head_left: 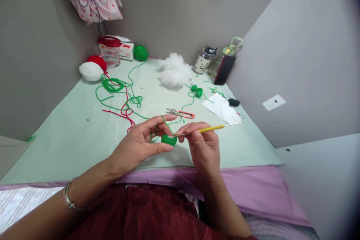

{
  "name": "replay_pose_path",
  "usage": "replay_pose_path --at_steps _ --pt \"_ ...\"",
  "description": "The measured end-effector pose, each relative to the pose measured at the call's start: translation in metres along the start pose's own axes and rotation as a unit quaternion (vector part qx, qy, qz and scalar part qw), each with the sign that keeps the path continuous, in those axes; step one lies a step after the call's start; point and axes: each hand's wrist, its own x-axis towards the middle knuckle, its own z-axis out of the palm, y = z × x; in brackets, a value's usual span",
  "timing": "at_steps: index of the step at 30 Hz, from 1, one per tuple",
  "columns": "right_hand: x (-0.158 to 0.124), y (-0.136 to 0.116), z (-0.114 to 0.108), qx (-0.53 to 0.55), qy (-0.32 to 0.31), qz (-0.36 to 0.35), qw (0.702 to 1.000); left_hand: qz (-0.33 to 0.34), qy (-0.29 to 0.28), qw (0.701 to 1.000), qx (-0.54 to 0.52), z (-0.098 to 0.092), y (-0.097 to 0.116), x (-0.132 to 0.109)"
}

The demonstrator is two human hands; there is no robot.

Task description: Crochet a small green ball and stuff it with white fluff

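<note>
Between my hands is a small round piece of green crochet (169,140). My left hand (143,137) grips it between thumb and fingers, and green yarn runs over the raised index finger down to the work. A crochet hook (211,129) with a yellow handle is pinched in my right hand (204,144), its metal tip at the top edge of the crochet piece. Just beyond my fingers lie thread snips (181,113) with orange handles, their blades pointing left.
White stuffing (174,70) sits at the back. Left stand white yarn (91,71), a green yarn ball (140,53) and tangled green yarn (113,84). Right are small green balls (198,92), white paper (222,108), a pen cup (203,62), a bottle (229,49) and a phone (225,70).
</note>
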Motion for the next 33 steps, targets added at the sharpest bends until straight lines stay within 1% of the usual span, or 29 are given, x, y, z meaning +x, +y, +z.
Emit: replay_pose_path --at_steps 3,8,14,21,26,30,33 --pt "0.003 -0.004 -0.004 -0.014 -0.026 -0.009 1.000 0.001 -0.005 1.000 0.011 -0.001 0.001 0.000" --pt "0.006 -0.013 -0.010 -0.074 -0.066 -0.019 0.995 -0.007 -0.017 1.000 0.021 -0.002 0.004 -0.001" --pt "0.008 -0.019 -0.010 -0.126 -0.088 -0.034 0.988 -0.015 -0.017 0.999 0.036 -0.002 0.008 -0.002" --pt "0.009 -0.026 -0.006 -0.195 -0.085 -0.039 0.976 -0.001 0.008 0.997 0.073 -0.001 0.011 0.000" --pt "0.009 -0.026 -0.004 -0.178 -0.072 -0.014 0.981 0.014 0.012 0.994 0.106 0.000 0.013 -0.002" --pt "0.009 -0.025 0.000 -0.167 -0.048 0.014 0.985 0.036 0.017 0.989 0.143 -0.001 0.012 -0.003" --pt "0.007 -0.025 0.004 -0.177 -0.040 0.009 0.983 0.060 0.020 0.984 0.169 -0.002 0.011 -0.004"
